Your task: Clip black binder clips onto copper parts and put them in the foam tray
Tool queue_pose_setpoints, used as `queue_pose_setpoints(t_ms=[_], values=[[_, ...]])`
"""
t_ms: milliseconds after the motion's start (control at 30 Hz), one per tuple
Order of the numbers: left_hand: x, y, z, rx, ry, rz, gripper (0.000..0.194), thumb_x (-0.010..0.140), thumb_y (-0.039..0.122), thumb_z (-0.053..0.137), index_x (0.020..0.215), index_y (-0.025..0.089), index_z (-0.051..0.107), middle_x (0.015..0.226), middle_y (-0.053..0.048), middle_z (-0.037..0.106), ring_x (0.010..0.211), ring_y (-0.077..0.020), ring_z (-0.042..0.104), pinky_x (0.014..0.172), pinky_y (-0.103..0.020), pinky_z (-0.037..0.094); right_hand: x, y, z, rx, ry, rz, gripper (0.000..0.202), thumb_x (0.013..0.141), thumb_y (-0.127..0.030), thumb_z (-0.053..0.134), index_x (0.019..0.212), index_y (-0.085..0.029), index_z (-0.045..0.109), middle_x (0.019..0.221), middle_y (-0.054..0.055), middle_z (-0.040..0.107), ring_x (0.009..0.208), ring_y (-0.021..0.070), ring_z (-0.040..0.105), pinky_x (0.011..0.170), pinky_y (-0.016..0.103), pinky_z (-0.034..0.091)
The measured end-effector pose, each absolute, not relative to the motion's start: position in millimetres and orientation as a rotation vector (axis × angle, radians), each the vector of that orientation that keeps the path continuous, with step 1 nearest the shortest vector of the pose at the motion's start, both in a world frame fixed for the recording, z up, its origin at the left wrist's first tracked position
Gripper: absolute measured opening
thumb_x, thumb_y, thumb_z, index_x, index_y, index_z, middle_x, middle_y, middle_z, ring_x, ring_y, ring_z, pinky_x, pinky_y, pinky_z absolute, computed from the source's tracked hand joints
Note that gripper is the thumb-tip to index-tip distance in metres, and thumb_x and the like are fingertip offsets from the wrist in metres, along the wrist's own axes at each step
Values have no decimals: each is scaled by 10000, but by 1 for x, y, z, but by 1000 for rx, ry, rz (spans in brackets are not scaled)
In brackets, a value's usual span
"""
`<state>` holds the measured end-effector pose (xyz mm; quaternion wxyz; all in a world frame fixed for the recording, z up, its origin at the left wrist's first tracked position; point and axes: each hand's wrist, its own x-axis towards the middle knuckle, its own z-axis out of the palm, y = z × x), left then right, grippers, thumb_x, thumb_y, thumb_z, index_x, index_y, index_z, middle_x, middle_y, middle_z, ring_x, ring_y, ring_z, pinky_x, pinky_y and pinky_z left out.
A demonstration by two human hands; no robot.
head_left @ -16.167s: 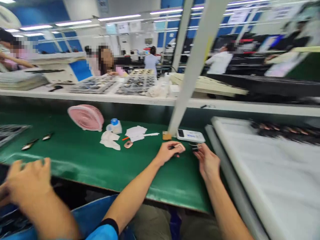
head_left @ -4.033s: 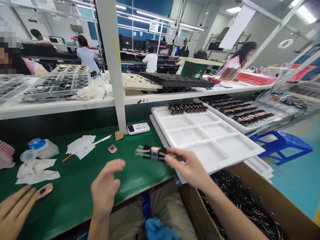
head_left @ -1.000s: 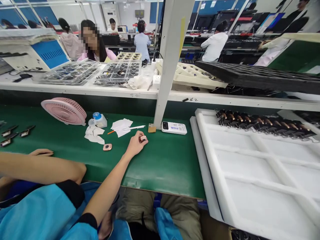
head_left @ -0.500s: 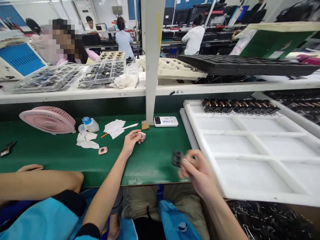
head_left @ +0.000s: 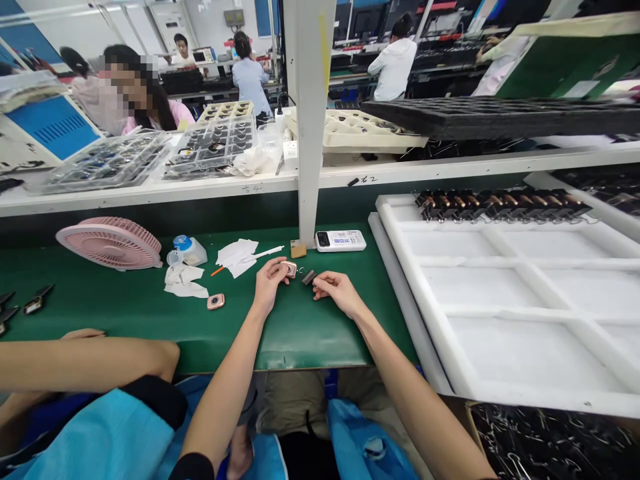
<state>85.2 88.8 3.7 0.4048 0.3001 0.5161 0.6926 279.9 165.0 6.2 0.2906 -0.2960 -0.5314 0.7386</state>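
Note:
My left hand (head_left: 271,281) grips a rose-gold watch case (head_left: 289,269) over the green work surface. Close beside it on the right, a black binder clip (head_left: 309,277) with a thin wire handle is pinched in the fingers of my right hand (head_left: 336,291). A small gap seems to part the clip from the case; whether the wire touches it I cannot tell. Left of my hands, a second watch case (head_left: 216,302) of the same colour lies on the green mat (head_left: 310,340).
A white foam tray (head_left: 440,313) at the right bears a row of clipped pieces (head_left: 500,205). Below it is a box of binder clips (head_left: 550,440). Bottle (head_left: 190,251), tissue (head_left: 185,280), pink fan (head_left: 113,243) and white device (head_left: 341,241) stand around. A co-worker's arm (head_left: 90,365) rests at left.
My right hand has moved left and away from me, bringing the binder clip from near the tray to beside the watch case. My left hand keeps its hold on the case.

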Motion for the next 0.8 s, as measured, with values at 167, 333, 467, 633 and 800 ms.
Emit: queue_pose_setpoints(t_ms=[167,333,467,633,800], values=[[97,84,10,611,996,1665,422,771,374,861,1117,184,713,880,-27,700,975,-217,711,966,-415,549,280,165,3,-734,-1458,1882,499,784,-650,792,756,-163,689,722,38,693,614,168,664,665,313,577],[104,83,14,591,973,1581,377,757,310,875,1081,157,757,888,-43,720,818,-155,678,922,-372,563,271,168,-3,-797,-1524,1809,449,769,-595,832,779,-171,687,721,24,691,615,169,656,647,288,541],[102,85,10,607,1036,1589,395,738,294,892,1083,144,771,926,-75,762,807,-162,690,898,-352,555,271,171,-4,-808,-1544,1837,422,792,-566,814,835,-158,713,791,49,717,663,173,675,693,294,562],[99,86,7,638,1095,1583,431,716,311,908,1093,152,774,960,-91,782,834,-188,720,892,-359,562,278,179,6,-834,-1351,2101,459,738,-503,875,980,-164,682,823,56,725,683,178,689,697,328,630],[98,85,8,668,1117,1543,449,698,317,920,1087,147,773,948,-93,785,819,-188,721,841,-332,568,282,186,14,-852,-1384,2338,434,741,-495,869,893,-118,716,818,83,695,653,168,678,526,242,588]])
